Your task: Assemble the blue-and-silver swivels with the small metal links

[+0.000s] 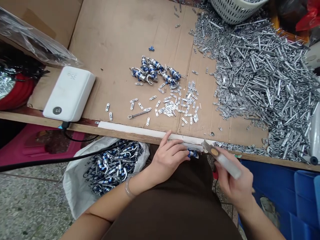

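**A:** What are we looking at? Big stuff first.

**B:** A cardboard-topped bench runs across the frame. There's a huge heap of silver metal parts at upper right. At lower left, below the bench edge, a white sack is full of blue-and-silver clips.

**A:** And the hands?

**B:** Left hand is at the bench's front edge, just right of centre at the bottom, its fingers closed on a small blue-and-silver fitting. Right hand has its fingers wrapped around a pale bar-shaped tool, with the tool's metal tip close by the fitting.

**A:** How would that fitting handle?

**B:** Looks light and stiff, probably slick and fiddly too. I'd pinch it by its thick middle.
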Demonstrator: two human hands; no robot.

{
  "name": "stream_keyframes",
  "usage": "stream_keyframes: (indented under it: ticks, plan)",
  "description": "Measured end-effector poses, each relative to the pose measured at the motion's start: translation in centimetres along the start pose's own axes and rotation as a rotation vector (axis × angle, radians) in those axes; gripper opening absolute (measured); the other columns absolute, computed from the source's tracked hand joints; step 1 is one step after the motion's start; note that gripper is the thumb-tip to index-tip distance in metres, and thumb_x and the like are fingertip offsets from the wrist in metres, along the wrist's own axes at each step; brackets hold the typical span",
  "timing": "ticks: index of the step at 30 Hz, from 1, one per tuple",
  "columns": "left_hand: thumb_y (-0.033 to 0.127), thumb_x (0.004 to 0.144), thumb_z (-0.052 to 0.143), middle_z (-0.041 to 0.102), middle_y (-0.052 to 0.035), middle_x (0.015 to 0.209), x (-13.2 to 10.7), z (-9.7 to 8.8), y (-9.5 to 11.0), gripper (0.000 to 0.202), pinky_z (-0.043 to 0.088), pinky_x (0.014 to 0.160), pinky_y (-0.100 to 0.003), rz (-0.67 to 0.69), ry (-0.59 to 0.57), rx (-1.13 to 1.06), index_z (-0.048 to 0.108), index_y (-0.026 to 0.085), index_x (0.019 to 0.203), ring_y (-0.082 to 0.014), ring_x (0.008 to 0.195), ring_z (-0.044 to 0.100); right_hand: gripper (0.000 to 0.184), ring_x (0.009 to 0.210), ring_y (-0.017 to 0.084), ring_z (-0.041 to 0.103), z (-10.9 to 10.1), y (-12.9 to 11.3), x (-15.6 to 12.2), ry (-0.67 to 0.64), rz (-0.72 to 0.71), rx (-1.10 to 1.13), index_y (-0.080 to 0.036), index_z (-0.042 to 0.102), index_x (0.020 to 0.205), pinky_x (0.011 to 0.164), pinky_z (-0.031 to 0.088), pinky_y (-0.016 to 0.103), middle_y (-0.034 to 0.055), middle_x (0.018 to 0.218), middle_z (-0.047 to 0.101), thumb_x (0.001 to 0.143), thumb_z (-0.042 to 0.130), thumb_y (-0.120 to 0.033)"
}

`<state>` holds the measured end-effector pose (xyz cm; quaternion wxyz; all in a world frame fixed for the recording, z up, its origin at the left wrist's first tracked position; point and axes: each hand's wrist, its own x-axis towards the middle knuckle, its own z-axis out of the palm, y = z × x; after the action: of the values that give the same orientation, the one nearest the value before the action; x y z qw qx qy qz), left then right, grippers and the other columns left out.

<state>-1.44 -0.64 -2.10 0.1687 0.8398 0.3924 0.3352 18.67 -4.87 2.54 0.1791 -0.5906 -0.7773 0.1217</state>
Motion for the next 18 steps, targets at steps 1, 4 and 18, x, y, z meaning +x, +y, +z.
stream_keyframes:
  ticks: [1, 4, 18]
  plan:
    - [0.022, 0.08, 0.061, 0.068, 0.0019, 0.078, 0.0, 0.0, 0.0, 0.003, 0.034, 0.102, -0.049, 0.004, 0.0, 0.0, 0.061, 0.019, 0.081, -0.0158, 0.085, 0.062, 0.037, 0.075, 0.017, 0.062, 0.1, -0.5, -0.1, -0.027, -0.013, -0.007, -0.02, 0.045, 0.121, 0.064, 0.047, 0.026, 0.0061, 0.088, 0.065, 0.085, 0.039, -0.019]
    - [0.022, 0.079, 0.062, 0.068, 0.0018, 0.078, 0.0, 0.0, 0.0, 0.004, 0.034, 0.102, -0.049, 0.008, 0.006, 0.005, 0.061, 0.018, 0.081, -0.0163, 0.085, 0.062, 0.027, 0.064, 0.015, 0.062, 0.4, -1.1, 0.2, -0.164, 0.01, -0.129, -0.019, 0.052, 0.111, 0.054, 0.044, 0.023, 0.0034, 0.076, 0.064, 0.087, 0.039, -0.023]
    - [0.018, 0.081, 0.06, 0.068, 0.0003, 0.082, 0.0, 0.2, -0.1, 0.008, 0.03, 0.104, -0.051, 0.081, 0.0, 0.023, 0.062, 0.02, 0.088, -0.0152, 0.088, 0.061, 0.041, 0.079, 0.027, 0.052, 0.6, 8.0, 3.0, 0.279, 0.44, -0.449, -0.014, 0.051, 0.119, 0.063, 0.038, 0.037, 0.014, 0.085, 0.055, 0.087, 0.034, -0.032]
